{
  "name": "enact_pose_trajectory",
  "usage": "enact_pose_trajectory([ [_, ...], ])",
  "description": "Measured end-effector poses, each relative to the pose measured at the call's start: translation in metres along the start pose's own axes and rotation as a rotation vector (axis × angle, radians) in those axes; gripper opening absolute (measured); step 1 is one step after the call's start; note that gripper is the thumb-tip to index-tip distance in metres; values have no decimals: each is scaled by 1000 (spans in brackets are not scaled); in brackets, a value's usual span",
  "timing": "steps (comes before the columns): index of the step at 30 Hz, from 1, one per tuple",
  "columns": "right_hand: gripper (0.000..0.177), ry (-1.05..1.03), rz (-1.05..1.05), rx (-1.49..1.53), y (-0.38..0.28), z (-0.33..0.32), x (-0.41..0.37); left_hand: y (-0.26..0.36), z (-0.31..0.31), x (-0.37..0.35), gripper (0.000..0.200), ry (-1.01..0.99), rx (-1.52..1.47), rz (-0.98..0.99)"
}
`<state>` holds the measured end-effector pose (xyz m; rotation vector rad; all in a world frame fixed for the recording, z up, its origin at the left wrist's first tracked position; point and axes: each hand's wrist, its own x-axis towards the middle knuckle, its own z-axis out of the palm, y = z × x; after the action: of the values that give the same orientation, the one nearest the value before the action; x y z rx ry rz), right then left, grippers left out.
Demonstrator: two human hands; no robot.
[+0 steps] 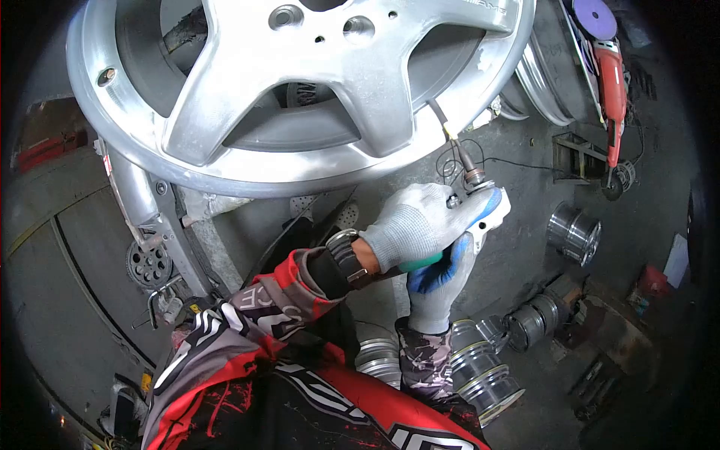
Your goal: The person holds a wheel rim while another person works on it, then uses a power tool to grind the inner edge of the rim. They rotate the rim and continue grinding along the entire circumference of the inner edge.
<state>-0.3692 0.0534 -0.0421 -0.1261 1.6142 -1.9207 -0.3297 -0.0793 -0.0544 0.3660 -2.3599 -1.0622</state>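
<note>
A large silver alloy wheel (300, 127) with broad spokes fills the top of the head view. Below its right rim I have a small power tool (491, 221) in both hands, with a pale head, a green part between my hands and a metal collar (474, 177). My left hand (424, 225), in a grey-white glove and with a watch at the wrist, is closed over the tool near the collar. Under it my right hand (444, 279), in a blue-palmed glove, grips the tool's body. A thin rod (437, 112) lies in line with the collar against the rim. Some fingertips are hidden.
The wheel rests on a metal stand (180, 247). A red polisher (611, 90) with a purple pad hangs at the upper right. Several wheel rims, among them a chrome one (574, 232), lie on the floor. A thin cable (517, 165) trails rightward. Shoes show below the wheel.
</note>
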Motion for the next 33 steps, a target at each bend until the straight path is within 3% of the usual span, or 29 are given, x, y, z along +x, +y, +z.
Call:
enact_pose_trajectory([
  [4, 60, -55, 22, -4, -8, 3, -10, 10, -5, -10, 58, 82, 57, -16],
  [6, 59, -44, 27, -73, -9, -3, -14, 11, -7, -12, 59, -168, -155, -181],
  [9, 58, -32, 32, -113, -14, -7, -7, 14, -2, -8, 61, -78, -23, -111],
  [13, 56, -46, -47, -174, -30, -3, 18, 6, 20, 11, 61, 54, -89, -81],
  [14, 70, -41, -17, -97, -38, 1, 23, 3, 26, 18, 61, 42, -101, -68],
  [15, 70, -50, -18, -105, -40, -2, 28, 1, 26, 26, 60, 31, -114, -54],
  [17, 70, -67, -84, -223, -45, -8, 40, 1, 25, 37, 58, 1, -133, -78],
  [18, 71, -88, -42, -84, -51, 2, 43, 1, 27, 40, 60, 37, -139, -76],
  [28, 78, -194, 105, -98, -59, -19, 27, 29, 31, 7, 65, 109, -80, -219],
  [33, 76, -223, 43, -215, -82, -21, 58, 28, 46, 34, 66, 131, -111, -242],
])
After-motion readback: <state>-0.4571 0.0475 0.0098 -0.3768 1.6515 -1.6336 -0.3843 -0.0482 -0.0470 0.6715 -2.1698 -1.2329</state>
